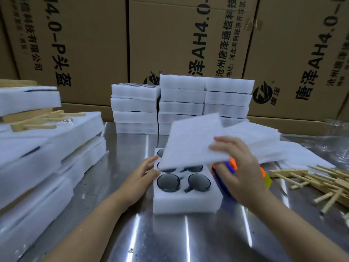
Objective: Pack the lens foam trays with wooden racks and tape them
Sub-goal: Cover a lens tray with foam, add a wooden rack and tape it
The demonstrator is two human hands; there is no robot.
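Observation:
A white foam tray [186,202] with dark round lenses [168,182] in its pockets lies on the steel table in front of me. My right hand [238,171] pinches a thin white foam sheet [192,142] by its near right edge and holds it tilted above the tray's far half. My left hand [143,172] rests with straight fingers against the tray's left side. Wooden racks [321,184] lie in a loose pile at the right, and more wooden racks [43,118] rest on foam at the left.
Stacks of filled foam trays [181,106] stand at the back, with cardboard boxes [170,38] behind them. Large foam sheets [37,167] are piled at the left, thin sheets [264,140] at the right. An orange and blue tape dispenser [232,166] sits right of the tray.

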